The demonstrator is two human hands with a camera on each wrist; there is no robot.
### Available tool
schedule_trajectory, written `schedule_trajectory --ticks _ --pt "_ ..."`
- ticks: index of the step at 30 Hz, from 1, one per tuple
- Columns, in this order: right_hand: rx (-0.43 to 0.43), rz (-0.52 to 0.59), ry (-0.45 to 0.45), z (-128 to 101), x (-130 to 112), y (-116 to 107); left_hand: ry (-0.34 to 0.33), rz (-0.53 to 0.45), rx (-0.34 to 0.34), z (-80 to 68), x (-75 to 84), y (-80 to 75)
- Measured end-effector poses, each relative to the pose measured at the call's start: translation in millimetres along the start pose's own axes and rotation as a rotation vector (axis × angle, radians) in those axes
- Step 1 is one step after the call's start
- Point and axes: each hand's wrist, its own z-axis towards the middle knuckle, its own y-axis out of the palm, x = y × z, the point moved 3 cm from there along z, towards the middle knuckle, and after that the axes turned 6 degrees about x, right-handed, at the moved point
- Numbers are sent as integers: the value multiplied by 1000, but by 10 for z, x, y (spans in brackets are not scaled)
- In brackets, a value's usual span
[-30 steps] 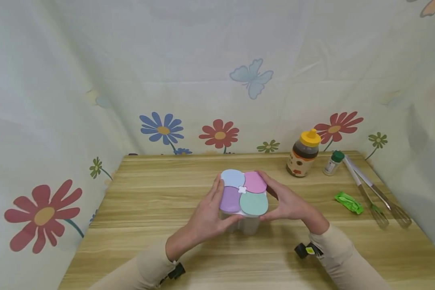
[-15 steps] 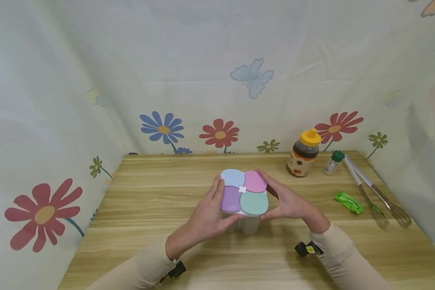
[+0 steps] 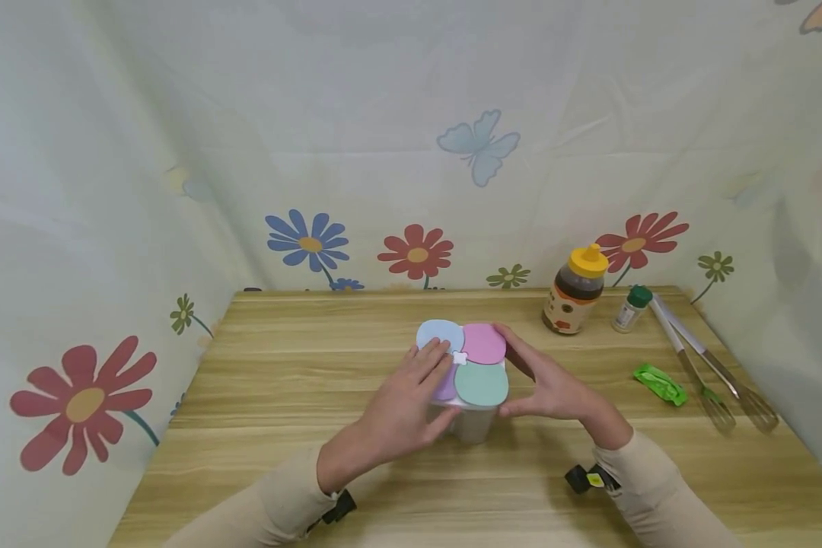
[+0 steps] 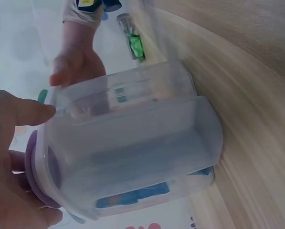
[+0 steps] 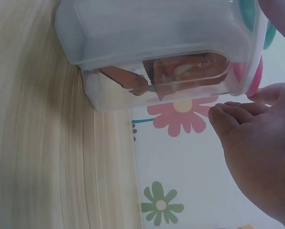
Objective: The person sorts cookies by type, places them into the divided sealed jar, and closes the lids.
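A clear four-compartment storage container stands upright on the table, topped by flaps in blue, pink, green and purple. My left hand lies over the purple flap, its fingertips reaching the blue flap and its thumb by the front rim. In the left wrist view, that thumb rests at the container's white rim and the fingers overlap the purple flap. My right hand holds the right side, index finger at the pink edge, thumb at the front corner. Through the wall, brown-printed material shows.
At the back right stand a yellow-capped squeeze bottle and a small green-capped shaker. A green packet lies in front of them, beside long-handled metal whisks. A floral curtain surrounds the wooden table.
My left hand has moved from the container's left side onto the top, over the purple and blue flaps. The right hand has shifted slightly right; the container stays in place.
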Motion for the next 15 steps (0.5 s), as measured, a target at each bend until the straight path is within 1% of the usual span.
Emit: schedule_trajectory --ticks 3,8,11,15 --pt "14 -18 -6 -25 -6 -30 72 66 8 12 44 -13" --pt "38 -41 9 -75 21 -81 139 164 -40 22 104 -25" --pt "55 -66 14 -110 43 -120 169 193 -48 31 129 -27" --pt "94 -101 15 -153 60 -172 208 194 -17 50 160 -31"
